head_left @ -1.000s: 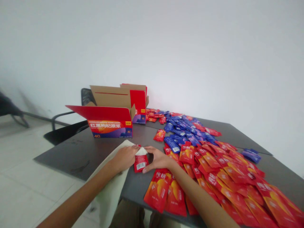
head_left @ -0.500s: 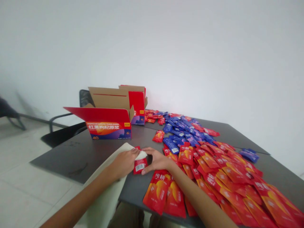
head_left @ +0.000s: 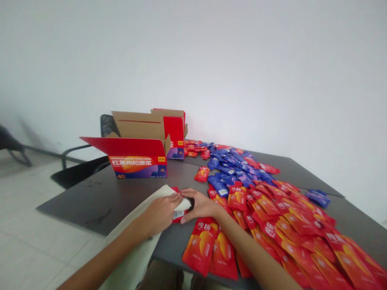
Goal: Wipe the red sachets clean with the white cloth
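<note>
My left hand [head_left: 161, 212] grips a pale cream cloth [head_left: 133, 257] and presses its end over a small red pouch [head_left: 177, 220] near the table's front edge. The pouch lies back side up with a white barcode label, partly covered by the cloth and fingers. From the other side, my right hand [head_left: 200, 204] holds the pouch's edge between thumb and fingers. The cloth trails off the table edge towards me. Right beside my right wrist lie red pouches with an orange fruit print [head_left: 200, 243], spread in overlapping rows.
An open printed carton [head_left: 137, 166] stands at the left on the dark table [head_left: 90, 197], with a second open carton [head_left: 174, 131] behind it. Blue pouches [head_left: 231, 163] are heaped mid-table. A single red pouch [head_left: 202, 174] lies apart. A black chair [head_left: 81, 169] stands beyond the left edge.
My left hand has slid the cloth slightly to the right across the pouch, so more of the barcode label is covered. My right hand has stayed nearly in place.
</note>
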The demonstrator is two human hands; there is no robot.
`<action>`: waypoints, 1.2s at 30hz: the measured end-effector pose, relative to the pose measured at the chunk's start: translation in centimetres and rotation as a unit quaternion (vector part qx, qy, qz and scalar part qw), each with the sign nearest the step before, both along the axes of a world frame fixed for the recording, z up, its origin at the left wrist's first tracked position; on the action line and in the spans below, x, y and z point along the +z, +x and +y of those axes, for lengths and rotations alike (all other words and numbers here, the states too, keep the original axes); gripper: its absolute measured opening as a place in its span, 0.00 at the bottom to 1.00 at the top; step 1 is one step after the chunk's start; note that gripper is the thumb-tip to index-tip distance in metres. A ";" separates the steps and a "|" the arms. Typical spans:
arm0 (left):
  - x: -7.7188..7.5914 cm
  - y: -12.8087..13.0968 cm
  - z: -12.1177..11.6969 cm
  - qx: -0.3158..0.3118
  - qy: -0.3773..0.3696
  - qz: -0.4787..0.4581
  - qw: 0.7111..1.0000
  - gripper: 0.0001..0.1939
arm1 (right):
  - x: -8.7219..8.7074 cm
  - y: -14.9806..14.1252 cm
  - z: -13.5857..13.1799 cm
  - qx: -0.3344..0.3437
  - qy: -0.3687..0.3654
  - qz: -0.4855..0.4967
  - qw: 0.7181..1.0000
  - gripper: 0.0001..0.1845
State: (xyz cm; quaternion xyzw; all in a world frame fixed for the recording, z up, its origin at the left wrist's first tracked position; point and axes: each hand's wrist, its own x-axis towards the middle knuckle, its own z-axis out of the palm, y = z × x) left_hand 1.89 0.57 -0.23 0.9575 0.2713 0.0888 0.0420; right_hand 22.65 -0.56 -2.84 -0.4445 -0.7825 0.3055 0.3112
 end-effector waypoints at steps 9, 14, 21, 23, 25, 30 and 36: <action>0.3 -0.2 2.1 0.072 0.009 0.003 0.997 0.24 | 0.9 -0.2 -0.3 0.034 0.019 -0.001 0.999 0.43; -0.1 -0.1 0.0 -0.015 0.009 -0.005 1.000 0.27 | -0.2 0.0 0.1 -0.005 0.000 -0.007 1.000 0.52; 0.6 -0.1 1.1 0.056 0.007 0.004 0.998 0.26 | 0.1 0.0 0.0 0.015 0.014 -0.005 1.000 0.49; 0.6 -0.1 1.8 0.094 0.019 0.025 0.995 0.25 | 0.3 0.0 -0.1 0.027 0.016 -0.003 1.000 0.46; 0.3 -0.2 1.5 0.068 0.021 0.019 0.997 0.26 | 0.2 0.0 -0.1 0.020 0.012 -0.002 1.000 0.47; -0.2 -0.6 -0.6 -0.054 -0.017 -0.031 0.998 0.28 | -0.4 0.1 0.2 -0.004 0.002 -0.013 1.000 0.55; 0.5 -0.4 2.0 0.084 0.001 0.002 0.996 0.25 | 0.6 -0.1 -0.1 0.033 0.020 -0.007 0.999 0.44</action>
